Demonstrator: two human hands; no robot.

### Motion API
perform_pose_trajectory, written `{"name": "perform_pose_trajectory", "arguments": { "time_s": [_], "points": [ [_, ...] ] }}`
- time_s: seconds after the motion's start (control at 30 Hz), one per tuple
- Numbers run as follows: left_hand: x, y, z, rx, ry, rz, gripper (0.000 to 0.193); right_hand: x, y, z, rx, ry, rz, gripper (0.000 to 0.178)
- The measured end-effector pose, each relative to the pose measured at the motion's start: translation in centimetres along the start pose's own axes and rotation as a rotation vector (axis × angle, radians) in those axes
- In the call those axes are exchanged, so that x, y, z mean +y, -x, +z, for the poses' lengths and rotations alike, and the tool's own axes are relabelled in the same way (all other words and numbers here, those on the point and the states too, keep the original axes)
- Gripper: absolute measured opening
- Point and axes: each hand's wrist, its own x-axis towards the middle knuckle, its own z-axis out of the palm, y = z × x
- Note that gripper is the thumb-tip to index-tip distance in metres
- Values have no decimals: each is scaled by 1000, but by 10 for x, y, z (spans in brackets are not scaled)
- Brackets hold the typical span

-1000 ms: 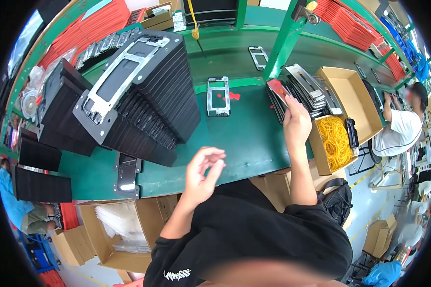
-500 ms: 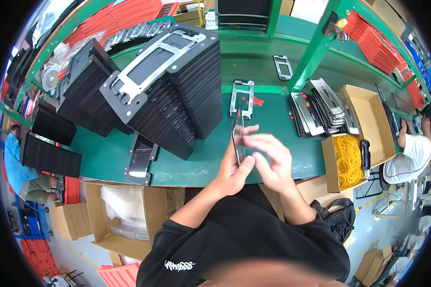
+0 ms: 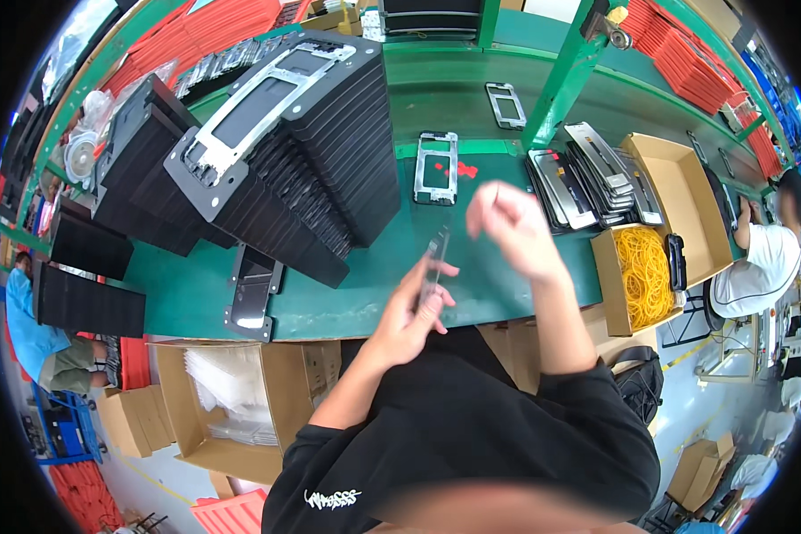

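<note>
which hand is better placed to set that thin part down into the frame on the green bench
Left, probably. The left hand already pinches the thin flat part upright, pointing toward the metal frame. The right hand is raised and blurred, holding nothing visible.

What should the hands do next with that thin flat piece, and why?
Probably bring the right hand back down to the thin piece. Only the left hand pinches it, edge-on above the green bench, while the right one hovers loosely closed above.
</note>
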Motion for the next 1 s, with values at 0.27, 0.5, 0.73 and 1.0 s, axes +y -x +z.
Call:
{"name": "perform_pose_trajectory", "arguments": {
  "time_s": [0.27, 0.5, 0.73, 1.0],
  "points": [
    [15, -2, -11, -25, 627, -161, 75, 73, -80, -84, 215, 1020, 130, 16],
    [66, -7, -25, 105, 556, 1, 75, -62, -49, 15, -197, 1, -181, 19],
    [109, 15, -53, 188, 247, 165, 82, -78, -79, 55, -1112, 254, -251, 34],
    [180, 61, -98, 524, 19, 522, 90, -39, -184, 15, 183, -95, -393, 34]
  ]
}}
